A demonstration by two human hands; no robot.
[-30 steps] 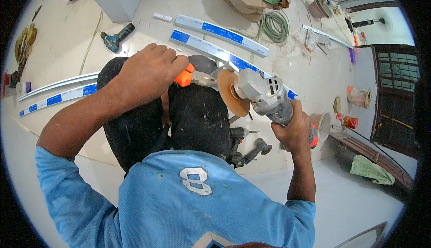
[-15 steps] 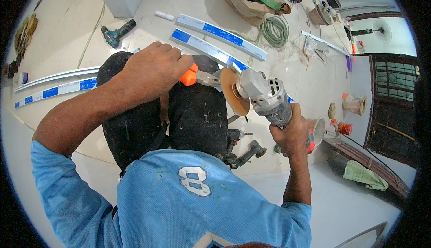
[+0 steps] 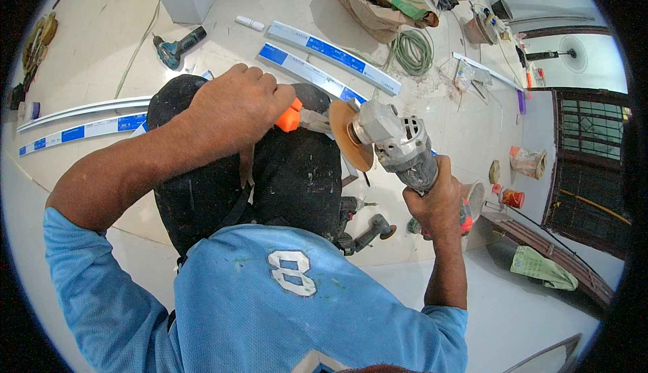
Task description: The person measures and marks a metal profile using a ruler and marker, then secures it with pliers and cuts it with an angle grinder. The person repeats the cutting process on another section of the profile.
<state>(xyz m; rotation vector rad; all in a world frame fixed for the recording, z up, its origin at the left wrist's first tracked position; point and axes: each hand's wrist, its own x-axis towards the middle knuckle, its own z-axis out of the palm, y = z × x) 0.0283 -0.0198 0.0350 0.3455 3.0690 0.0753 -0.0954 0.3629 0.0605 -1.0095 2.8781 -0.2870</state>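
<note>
My right hand (image 3: pixel 437 201) is wrapped round the body of a grey angle grinder (image 3: pixel 398 140), which is tilted over my right knee. A tan disc (image 3: pixel 349 135) is mounted on its head. My left hand (image 3: pixel 236 103) is closed round an orange-handled tool (image 3: pixel 289 118) with a flat metal end (image 3: pixel 314 120). That metal end reaches the disc's left face; whether they touch, I cannot tell. Most of the tool's handle is hidden by my fingers. Beyond my knees lie metal channels (image 3: pixel 334 58) with blue-and-white film.
A cordless drill (image 3: pixel 177 47) lies at the far left, and more power tools (image 3: pixel 368 231) sit beside my right thigh. More film-covered strips (image 3: pixel 84 132) extend to the left. Farther off are a white marker (image 3: pixel 250 22), coiled hose (image 3: pixel 412 54), a brown paper sack (image 3: pixel 381 2) and buckets (image 3: pixel 479 29).
My left hand and the orange-handled tool have shifted very slightly down and right. The grinder stays almost in place, with its disc tilted a little differently.
</note>
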